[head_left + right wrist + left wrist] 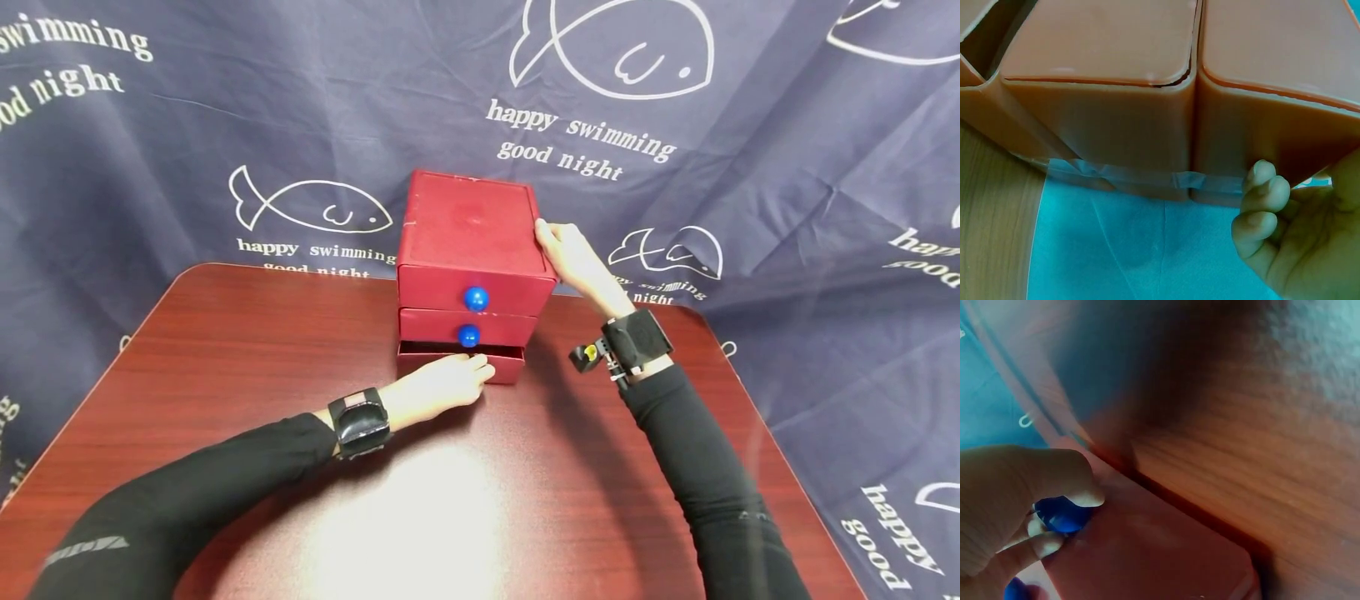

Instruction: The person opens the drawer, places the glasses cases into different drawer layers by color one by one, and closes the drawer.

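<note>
A red three-drawer box (472,225) stands at the far side of the table, with blue knobs on its front. Its bottom drawer (507,367) sticks out a little, leaving a dark gap above its front. My left hand (442,383) is at that drawer; in the left wrist view, thumb and fingers pinch its blue knob (1063,514), mostly covered by them. My right hand (570,254) holds the box's upper right edge. In the right wrist view, that hand's curled fingers (1260,206) lie by the box's side wall (1122,125).
The box's upper knob (476,298) and middle knob (468,336) are on closed drawers. A reddish-brown wooden table (247,358) lies below. Behind it hangs a blue-grey curtain (315,125) with white fish and lettering.
</note>
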### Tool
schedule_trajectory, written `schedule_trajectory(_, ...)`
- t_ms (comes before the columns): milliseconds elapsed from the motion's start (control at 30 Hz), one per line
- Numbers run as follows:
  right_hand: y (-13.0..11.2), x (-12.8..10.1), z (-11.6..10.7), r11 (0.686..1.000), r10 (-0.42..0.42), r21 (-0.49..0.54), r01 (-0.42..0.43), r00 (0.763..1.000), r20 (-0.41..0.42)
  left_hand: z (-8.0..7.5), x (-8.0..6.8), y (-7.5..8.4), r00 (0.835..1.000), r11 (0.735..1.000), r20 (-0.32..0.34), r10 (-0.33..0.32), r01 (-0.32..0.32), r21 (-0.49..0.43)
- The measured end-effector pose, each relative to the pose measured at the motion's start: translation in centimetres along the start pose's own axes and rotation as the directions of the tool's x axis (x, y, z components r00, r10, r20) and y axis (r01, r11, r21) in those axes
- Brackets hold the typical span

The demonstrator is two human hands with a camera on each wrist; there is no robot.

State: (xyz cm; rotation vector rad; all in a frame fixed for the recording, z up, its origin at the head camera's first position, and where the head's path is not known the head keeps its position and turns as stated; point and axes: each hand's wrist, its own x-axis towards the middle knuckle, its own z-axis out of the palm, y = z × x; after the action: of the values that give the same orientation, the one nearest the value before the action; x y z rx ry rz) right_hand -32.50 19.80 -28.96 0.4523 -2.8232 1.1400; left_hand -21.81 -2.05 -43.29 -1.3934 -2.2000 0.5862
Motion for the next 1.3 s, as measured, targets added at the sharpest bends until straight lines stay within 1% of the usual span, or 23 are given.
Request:
schedule_trajectory(67, 0.0, 0.0, 0.0, 1.000, 0.001, 0.000, -0.001, 1.000, -0.002, 0.5, 0.0, -0.2, 0.999, 0.999, -0.043, 0.001, 0.001, 0.036)
schedule_trajectory(200, 0.0, 0.0, 0.1, 1.000, 0.009, 0.010, -0.009, 1.000, 0.002, 1.3, 0.5, -0.4, 0.992, 0.997, -0.123, -0.009, 0.018, 0.073)
schedule_trajectory(267, -0.1, 0.0, 0.1, 1.000, 0.012, 0.019, -0.013, 1.000, 0.005, 1.5, 0.7, -0.5, 0.990, 0.997, -0.144, -0.011, 0.022, 0.076)
schedule_trajectory(333, -0.1, 0.0, 0.1, 1.000, 0.013, 0.024, -0.013, 1.000, 0.008, 1.7, 0.8, -0.6, 0.988, 0.997, -0.154, -0.011, 0.023, 0.079)
schedule_trajectory(533, -0.2, 0.1, 0.2, 1.000, 0.011, 0.016, -0.011, 1.000, 0.005, 1.9, 0.9, -0.8, 0.988, 0.997, -0.156, -0.017, 0.028, 0.067)
schedule_trajectory(733, -0.1, 0.1, 0.2, 1.000, 0.009, 0.010, -0.009, 1.000, -0.004, 2.1, 0.9, -0.9, 0.985, 0.996, -0.172, -0.020, 0.034, 0.083)
schedule_trajectory(1000, -0.1, -0.1, 0.1, 0.999, 0.020, 0.040, -0.020, 1.000, 0.000, 2.5, 1.1, -1.1, 0.980, 0.995, -0.199, -0.012, 0.031, 0.091)
schedule_trajectory(1067, -0.2, -0.1, 0.1, 0.999, 0.020, 0.041, -0.020, 1.000, -0.003, 2.6, 1.1, -1.1, 0.977, 0.995, -0.210, -0.017, 0.037, 0.092)
schedule_trajectory(1233, -0.1, -0.1, 0.1, 0.999, 0.020, 0.039, -0.020, 1.000, -0.005, 2.7, 1.1, -0.9, 0.972, 0.997, -0.232, -0.043, 0.059, 0.059)
schedule_trajectory(1300, 0.0, -0.1, 0.0, 0.999, 0.020, 0.033, -0.020, 1.000, -0.003, 2.7, 1.1, -0.7, 0.970, 0.995, -0.236, -0.051, 0.069, 0.066)
